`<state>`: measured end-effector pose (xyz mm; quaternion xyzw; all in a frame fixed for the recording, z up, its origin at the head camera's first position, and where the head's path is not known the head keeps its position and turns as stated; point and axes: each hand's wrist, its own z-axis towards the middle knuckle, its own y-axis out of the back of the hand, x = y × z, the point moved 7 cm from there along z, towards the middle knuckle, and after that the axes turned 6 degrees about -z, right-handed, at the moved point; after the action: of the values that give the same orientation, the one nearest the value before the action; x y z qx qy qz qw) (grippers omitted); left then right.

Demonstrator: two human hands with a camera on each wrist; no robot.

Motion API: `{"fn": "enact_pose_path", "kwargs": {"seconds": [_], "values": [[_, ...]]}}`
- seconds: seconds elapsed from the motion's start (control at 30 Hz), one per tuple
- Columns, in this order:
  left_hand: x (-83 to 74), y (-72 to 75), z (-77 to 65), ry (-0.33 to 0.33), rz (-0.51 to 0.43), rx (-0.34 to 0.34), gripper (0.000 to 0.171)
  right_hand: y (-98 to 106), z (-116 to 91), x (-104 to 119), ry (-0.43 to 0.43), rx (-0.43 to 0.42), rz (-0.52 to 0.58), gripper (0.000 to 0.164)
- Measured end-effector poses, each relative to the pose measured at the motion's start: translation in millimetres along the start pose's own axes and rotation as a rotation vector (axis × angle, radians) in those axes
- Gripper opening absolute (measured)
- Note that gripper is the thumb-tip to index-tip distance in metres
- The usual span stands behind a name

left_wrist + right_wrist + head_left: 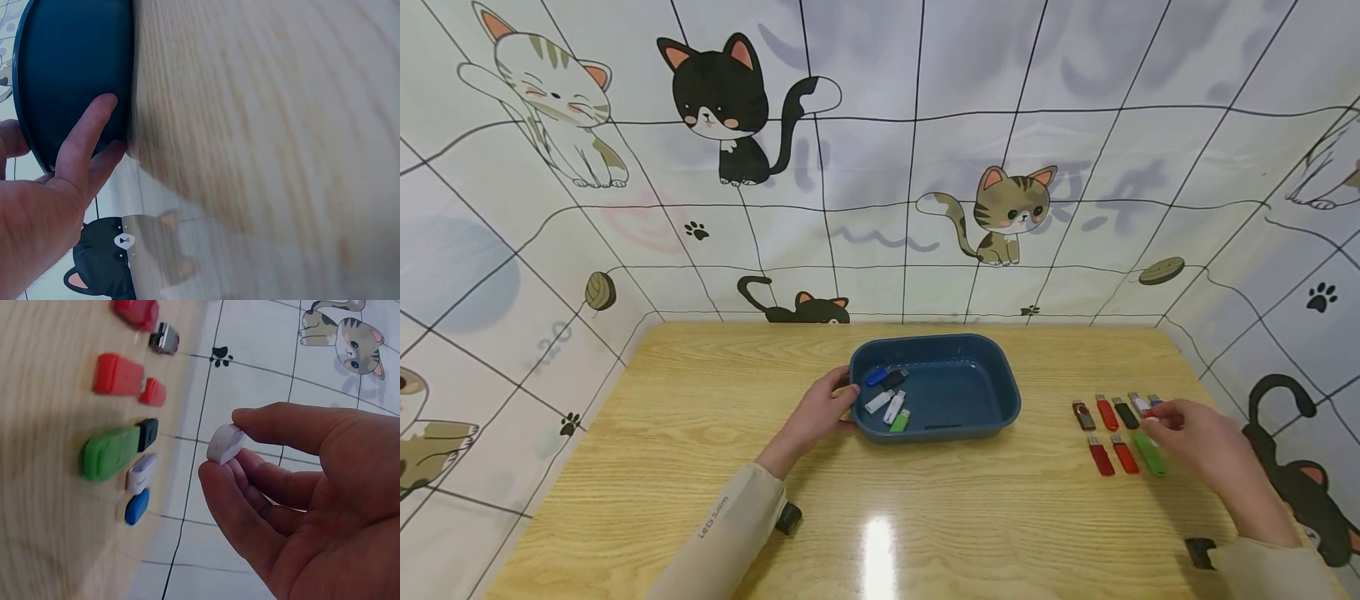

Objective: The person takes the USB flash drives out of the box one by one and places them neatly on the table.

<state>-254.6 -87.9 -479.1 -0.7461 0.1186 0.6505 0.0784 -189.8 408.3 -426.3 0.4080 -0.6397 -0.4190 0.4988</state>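
A dark blue plastic tray (934, 429) stands mid-table with several USB sticks in its left part, among them a green USB stick (899, 421) and a blue USB stick (877, 376). At its left end my left hand (818, 407) grips the wall, thumb at the rim and fingers (87, 134) against the outside. My right hand (1198, 442) pinches a white USB stick (225, 444) between thumb and fingertip, above the right side of the table. Below it lie two rows of USB sticks, including a larger green USB stick (111, 453) and a red USB stick (1107, 412).
Light wood grain covers the table (700, 375). A cat-printed sheet (880, 167) rises behind it and at both sides. Black straps (788, 518) show at both wrists.
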Motion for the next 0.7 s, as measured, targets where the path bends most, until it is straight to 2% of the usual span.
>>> {"fn": "enact_pose_path", "kwargs": {"seconds": [0.2,0.47,0.7], "values": [[-0.2,0.0,-0.5,-0.002,0.004,-0.002,0.05,-5.5,1.5,-18.6,-0.072,0.046,0.008,0.05],[1.1,0.6,-0.3,-0.002,0.0,-0.006,0.05,-14.6,3.8,-30.2,-0.13,0.088,0.0,0.047],[0.7,0.2,0.3,-0.007,-0.002,0.009,0.05,-21.9,7.1,-38.9,-0.121,0.116,-0.026,0.043]]}}
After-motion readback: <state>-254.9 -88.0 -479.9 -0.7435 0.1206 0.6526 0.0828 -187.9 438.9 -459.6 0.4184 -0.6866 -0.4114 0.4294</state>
